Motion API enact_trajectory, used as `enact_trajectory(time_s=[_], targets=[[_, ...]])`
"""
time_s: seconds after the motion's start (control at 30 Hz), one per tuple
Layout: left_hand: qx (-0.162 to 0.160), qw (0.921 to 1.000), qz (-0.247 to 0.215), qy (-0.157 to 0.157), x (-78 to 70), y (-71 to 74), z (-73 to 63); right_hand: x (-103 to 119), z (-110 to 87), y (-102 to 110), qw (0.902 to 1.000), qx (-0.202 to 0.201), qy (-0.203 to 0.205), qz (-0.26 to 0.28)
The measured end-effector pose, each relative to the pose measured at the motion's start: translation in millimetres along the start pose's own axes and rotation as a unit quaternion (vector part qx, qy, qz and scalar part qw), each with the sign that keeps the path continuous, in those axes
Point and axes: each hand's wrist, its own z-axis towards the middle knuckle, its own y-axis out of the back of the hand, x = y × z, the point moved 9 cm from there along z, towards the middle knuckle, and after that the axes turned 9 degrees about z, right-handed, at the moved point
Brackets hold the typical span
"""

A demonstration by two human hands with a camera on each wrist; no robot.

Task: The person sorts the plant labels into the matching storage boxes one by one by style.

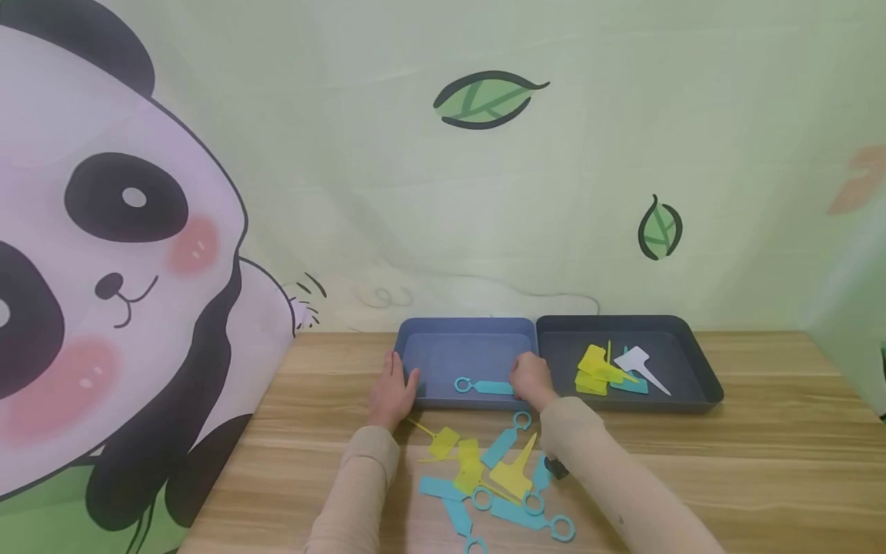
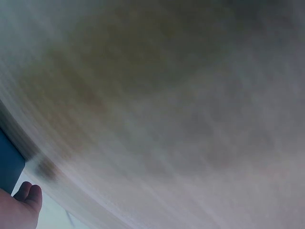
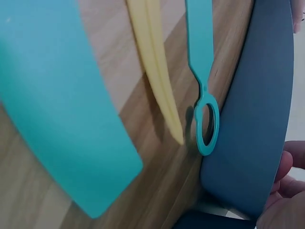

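Note:
In the head view my left hand rests against the left side of the blue tray, fingers extended along its rim. My right hand is over that tray's right front corner, its fingers curled at the end of a teal ring tag. The tag's ring points left, and its other end is hidden by the hand. From the right wrist, the fingers show behind the tray's front wall. The left wrist view catches only part of the left hand beside the tray corner.
A dark grey tray adjoins on the right, holding yellow tags, a white T-shaped tag and teal pieces. Before the blue tray, several teal ring tags and yellow tags lie jumbled on the wooden table.

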Motion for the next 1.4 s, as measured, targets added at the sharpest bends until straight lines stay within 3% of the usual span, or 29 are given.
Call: enact_trajectory(time_s=[0.3, 0.53, 0.67, 0.77, 0.87, 1.03, 1.2, 1.4], targets=[[0.004, 0.9999, -0.009, 0.008, 1.2, 0.4, 1.3, 5, -4.4, 4, 0.9928, 0.027, 0.066, 0.096], [0.004, 1.0000, -0.005, 0.002, 0.5, -2.1, 0.1, 14, -19.1, 10, 0.9834, 0.092, 0.095, 0.124], [0.003, 1.0000, -0.007, 0.001, 0.3, -2.9, 0.5, 22, -31.7, 15, 0.9725, 0.139, 0.135, 0.129], [0.003, 0.9999, -0.011, 0.000, -0.5, -2.2, 0.8, 22, -42.7, 18, 0.9667, 0.179, 0.153, 0.101], [0.003, 0.9999, -0.013, 0.001, -1.1, -1.4, 1.1, 19, -54.6, 18, 0.9592, 0.221, 0.173, 0.038], [0.004, 0.9999, -0.012, 0.003, -1.6, -0.6, 1.2, 12, -79.1, 17, 0.9305, 0.265, 0.240, -0.078], [-0.001, 0.9999, -0.012, 0.002, -2.5, 1.4, 0.3, 6, -97.7, 17, 0.9061, 0.262, 0.286, -0.169], [0.003, 0.9999, -0.011, 0.001, -3.4, 0.9, -0.1, -5, -105.6, 15, 0.8925, 0.239, 0.303, -0.233]])
